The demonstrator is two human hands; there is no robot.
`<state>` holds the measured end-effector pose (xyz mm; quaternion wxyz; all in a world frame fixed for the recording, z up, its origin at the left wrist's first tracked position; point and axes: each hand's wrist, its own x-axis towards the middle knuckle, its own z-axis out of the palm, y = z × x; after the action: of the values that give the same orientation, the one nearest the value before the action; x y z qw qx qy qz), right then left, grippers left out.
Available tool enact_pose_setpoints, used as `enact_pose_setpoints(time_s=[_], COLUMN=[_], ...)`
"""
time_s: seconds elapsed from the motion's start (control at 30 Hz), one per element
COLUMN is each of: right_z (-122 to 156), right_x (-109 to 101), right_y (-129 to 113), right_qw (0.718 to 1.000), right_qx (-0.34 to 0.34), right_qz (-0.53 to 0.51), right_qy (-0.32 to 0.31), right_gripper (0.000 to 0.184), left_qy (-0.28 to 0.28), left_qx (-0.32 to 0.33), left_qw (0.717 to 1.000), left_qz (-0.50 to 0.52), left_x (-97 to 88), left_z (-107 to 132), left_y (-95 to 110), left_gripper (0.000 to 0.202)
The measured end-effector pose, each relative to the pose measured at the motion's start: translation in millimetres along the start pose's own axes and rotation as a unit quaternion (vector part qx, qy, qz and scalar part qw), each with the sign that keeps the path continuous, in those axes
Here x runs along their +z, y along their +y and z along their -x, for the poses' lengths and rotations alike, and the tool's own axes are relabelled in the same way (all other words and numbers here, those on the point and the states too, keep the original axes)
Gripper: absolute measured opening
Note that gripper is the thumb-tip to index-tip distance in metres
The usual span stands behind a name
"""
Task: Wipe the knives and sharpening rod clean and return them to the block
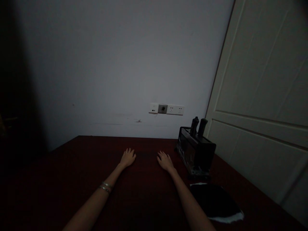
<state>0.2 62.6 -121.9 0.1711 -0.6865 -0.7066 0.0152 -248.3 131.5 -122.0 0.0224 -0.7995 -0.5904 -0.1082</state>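
Observation:
My left hand [128, 157] lies palm down on the dark red tabletop [144, 195], its fingers stretched out and holding nothing. Two silvery bracelets [105, 186] circle that forearm. To the right, my right hand [165, 160] also rests flat on the table with fingers spread. Nearest to it stands a black box-shaped holder [196, 152], with two dark upright objects [198, 126] sticking out of its top; the dim light hides what they are.
A flat black piece with ragged white edges [214, 200] lies beside my right forearm. Behind the table is a pale wall with a row of sockets and a switch [166, 109]. A white panelled door or cabinet front [260, 96] borders the right side.

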Motion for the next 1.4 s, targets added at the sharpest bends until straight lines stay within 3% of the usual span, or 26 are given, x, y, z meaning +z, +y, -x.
enact_pose_setpoints(time_s=[0.77, 1.4], right_z=[3, 4], right_x=[-11, -12], right_y=[-6, -8], right_qw=[1.000, 1.000], right_qx=[-0.001, 0.002], right_qz=[-0.017, -0.013], right_qy=[0.013, 0.015], right_gripper=[0.048, 0.046], left_qy=[0.000, 0.014], left_qx=[0.002, 0.004], left_qw=[1.000, 1.000], left_qz=[-0.024, -0.026], left_x=[-6.2, 4.5], left_z=[1, -6], left_y=[1, -3], left_gripper=[0.053, 0.053])
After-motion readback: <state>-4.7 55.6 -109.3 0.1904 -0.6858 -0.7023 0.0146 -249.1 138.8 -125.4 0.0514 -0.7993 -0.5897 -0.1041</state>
